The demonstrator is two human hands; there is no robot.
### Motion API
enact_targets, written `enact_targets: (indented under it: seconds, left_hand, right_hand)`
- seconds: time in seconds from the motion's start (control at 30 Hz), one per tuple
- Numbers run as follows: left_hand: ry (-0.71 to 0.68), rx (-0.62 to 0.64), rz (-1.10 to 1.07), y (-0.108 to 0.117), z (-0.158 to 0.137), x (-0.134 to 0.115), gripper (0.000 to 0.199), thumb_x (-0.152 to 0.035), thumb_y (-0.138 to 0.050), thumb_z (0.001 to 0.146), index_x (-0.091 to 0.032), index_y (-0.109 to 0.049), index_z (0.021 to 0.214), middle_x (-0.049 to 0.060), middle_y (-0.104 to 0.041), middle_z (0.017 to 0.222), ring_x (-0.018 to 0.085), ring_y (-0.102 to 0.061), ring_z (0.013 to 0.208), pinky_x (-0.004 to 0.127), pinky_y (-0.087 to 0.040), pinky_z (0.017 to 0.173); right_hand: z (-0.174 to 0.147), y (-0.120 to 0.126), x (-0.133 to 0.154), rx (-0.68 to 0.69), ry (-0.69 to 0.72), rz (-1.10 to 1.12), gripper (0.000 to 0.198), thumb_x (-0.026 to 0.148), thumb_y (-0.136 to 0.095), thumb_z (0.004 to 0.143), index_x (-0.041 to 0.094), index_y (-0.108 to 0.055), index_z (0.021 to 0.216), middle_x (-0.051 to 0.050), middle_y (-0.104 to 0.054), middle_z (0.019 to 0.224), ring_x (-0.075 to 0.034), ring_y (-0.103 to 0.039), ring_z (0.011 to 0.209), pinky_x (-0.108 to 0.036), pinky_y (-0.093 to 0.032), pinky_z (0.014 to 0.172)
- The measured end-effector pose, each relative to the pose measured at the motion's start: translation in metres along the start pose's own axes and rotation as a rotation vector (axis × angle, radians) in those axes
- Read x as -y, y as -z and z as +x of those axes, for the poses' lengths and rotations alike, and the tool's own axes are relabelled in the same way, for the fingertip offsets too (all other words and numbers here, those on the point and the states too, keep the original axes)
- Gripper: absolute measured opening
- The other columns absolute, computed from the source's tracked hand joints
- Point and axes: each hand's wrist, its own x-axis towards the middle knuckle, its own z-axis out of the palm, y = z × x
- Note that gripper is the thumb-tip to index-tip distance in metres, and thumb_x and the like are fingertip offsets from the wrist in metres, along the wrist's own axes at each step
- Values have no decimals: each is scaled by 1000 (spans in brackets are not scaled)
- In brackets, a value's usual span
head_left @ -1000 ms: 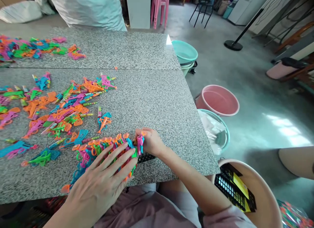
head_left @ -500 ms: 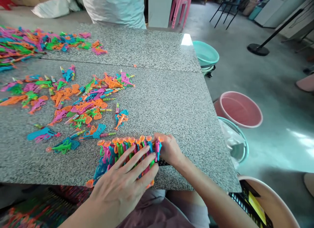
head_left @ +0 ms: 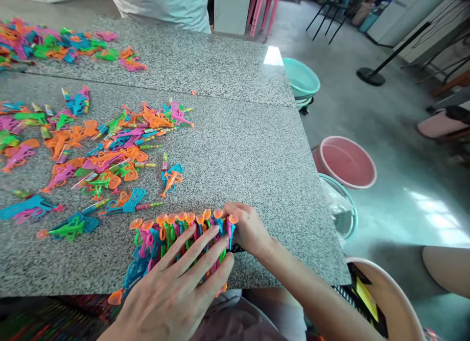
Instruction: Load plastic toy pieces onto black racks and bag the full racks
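A tight row of bright plastic toy guns (head_left: 172,243) stands on edge near the table's front edge, with round orange ends lined up along the top. My left hand (head_left: 176,277) lies palm down across this row, its fingers stretched out and spread over the toys. At the row's right end my right hand (head_left: 251,228) is closed, its curled fingers against the end toy gun (head_left: 230,229), which is pink and blue. Some of those fingers are hidden. A bit of black perforated plastic (head_left: 238,248) shows below the right hand.
Loose toy guns with candy tubes (head_left: 128,135) lie across the left of the speckled stone table (head_left: 249,150), and a bigger pile (head_left: 47,44) lies farther back. Beyond the right edge are a pink basin (head_left: 347,162), teal tubs (head_left: 301,77) and a beige tub (head_left: 389,287).
The view has turned slightly, so the table and loose toys appear farther left. Both hands keep nearly the same hold on the row.
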Motion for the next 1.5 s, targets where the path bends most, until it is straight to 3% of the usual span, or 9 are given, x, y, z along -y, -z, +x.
enact_targets:
  seconds: [0.3, 0.4, 0.57, 0.67, 0.77, 0.97, 1.1, 1.23, 1.5]
  left_hand:
    - [4, -35, 71, -4, 5, -2, 32, -33, -37, 105, -25, -66, 115, -3, -64, 136, 16, -44, 137, 32, -23, 119]
    - [-3, -13, 103, -3, 4, -1, 30, -41, -44, 103, -24, -64, 116, -1, -65, 133, 18, -46, 135, 33, -39, 108]
    - [26, 154, 35, 6, 6, -2, 33, -42, -52, 99, -24, -58, 126, -1, -60, 141, 22, -46, 137, 38, -44, 108]
    - [54, 221, -8, 9, 8, -3, 34, -41, -56, 97, -24, -57, 127, -1, -59, 141, 24, -45, 138, 40, -45, 110]
    - [63, 205, -22, 8, 9, -3, 31, -36, -54, 98, -24, -57, 126, -1, -60, 141, 23, -42, 141, 40, -45, 110]
    - [23, 54, 42, 4, 7, -2, 30, -28, -38, 105, -21, -60, 124, 2, -63, 135, 21, -45, 138, 38, -44, 109]
    - [-14, 32, 69, 5, 6, 0, 33, -28, -37, 105, -20, -63, 123, 3, -63, 135, 23, -46, 138, 39, -44, 109]
    - [-42, 52, 108, 8, 7, 2, 34, -32, -38, 104, -19, -64, 123, 4, -64, 135, 25, -45, 138, 40, -45, 107]
    - [-43, 29, 118, 6, 7, 4, 33, -31, -41, 103, -18, -62, 125, 5, -65, 132, 27, -48, 136, 41, -46, 105]
  right_hand:
    - [15, 8, -5, 187, 133, -119, 9, 13, -65, 81, 19, -61, 77, 0, -62, 73, -15, -57, 68, -25, -39, 63]
    - [52, 22, -14, 302, 265, -172, 19, 2, -66, 75, 18, -67, 83, -1, -68, 81, -16, -63, 78, -23, -45, 68]
    - [149, -5, 23, 85, 611, -551, 43, 0, -50, 90, 22, -60, 126, -8, -61, 136, -20, -61, 114, -29, -51, 86]
    - [190, -33, 47, 196, 803, -747, 35, 7, -43, 98, 16, -56, 130, -11, -68, 125, -21, -63, 109, -31, -54, 85]
    - [201, -28, 45, 276, 779, -819, 29, 5, -41, 99, 10, -59, 120, -13, -72, 103, -22, -64, 102, -32, -53, 85]
    - [99, 42, -21, -25, 97, -360, 8, 9, -58, 88, 16, -62, 87, -7, -67, 96, -17, -65, 83, -28, -48, 76]
    - [-24, 30, -31, -78, -308, 276, 6, 19, -66, 78, 20, -60, 80, 3, -64, 69, -14, -62, 63, -27, -51, 67]
    - [-86, -20, -5, -181, -400, 415, 4, 26, -64, 81, 23, -65, 81, 2, -69, 72, -16, -66, 65, -27, -53, 65]
    - [-65, -28, 24, -66, -305, -32, 6, 15, -63, 82, 20, -64, 84, -2, -73, 76, -16, -67, 65, -22, -42, 60]
